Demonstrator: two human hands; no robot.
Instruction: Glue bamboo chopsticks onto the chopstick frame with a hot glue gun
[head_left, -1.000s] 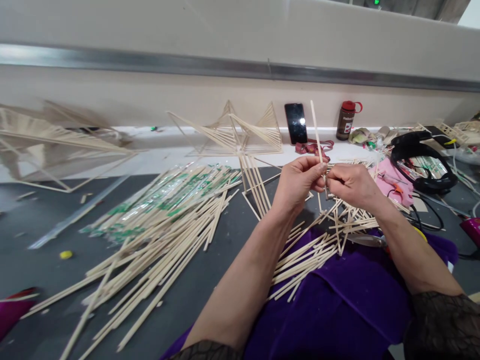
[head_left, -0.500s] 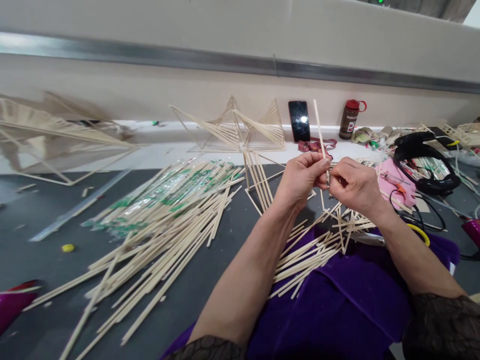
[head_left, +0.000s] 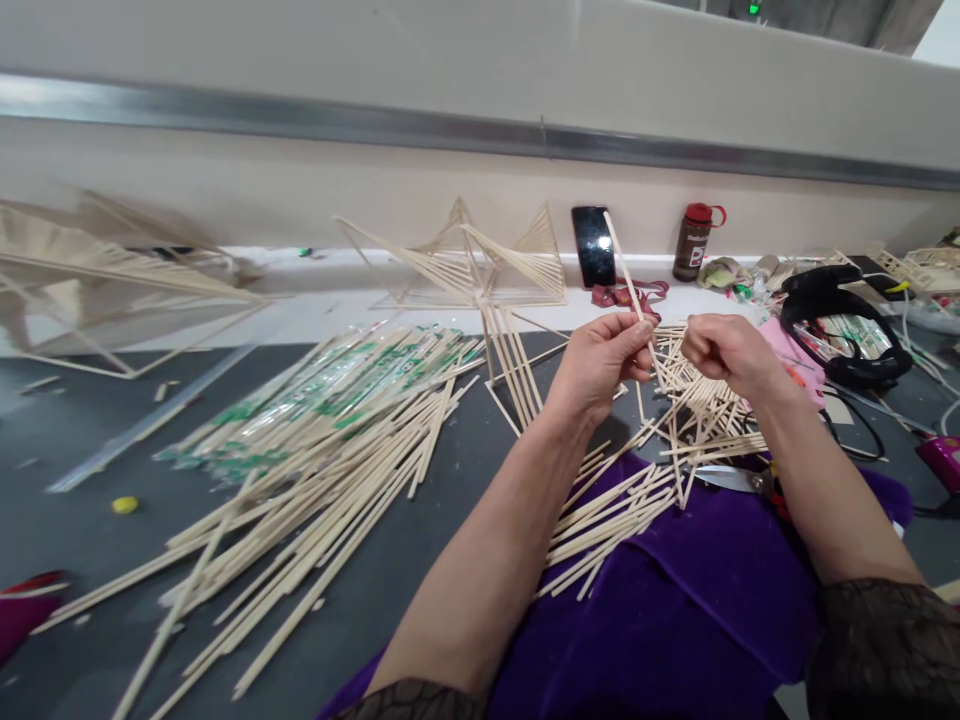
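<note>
A thin wooden stick (head_left: pixel 624 264) slants up and to the left from the pinched fingers of my left hand (head_left: pixel 598 366). My right hand (head_left: pixel 731 353) is held a short way to the right, apart from the stick, with its fingers curled closed; whatever may be in them is hidden. Below and behind my hands lies a jumbled pile of sticks (head_left: pixel 709 395). More sticks (head_left: pixel 619 530) rest in a loose row on the purple cloth (head_left: pixel 667 610) over my lap. Beside them is a pair of scissors (head_left: pixel 729 479), partly covered by my right forearm.
Loose sticks (head_left: pixel 330 520) and plastic-wrapped sticks (head_left: pixel 322 395) spread across the dark table at left. Stick-built frames (head_left: pixel 450 262) stand by the wall, near a phone (head_left: pixel 589 250) and a bottle (head_left: pixel 691 248). A black headband-like device (head_left: pixel 847 335) sits at right.
My right hand has drawn away from the stick to the right, so a gap now separates my hands. The stick in my left hand leans further left.
</note>
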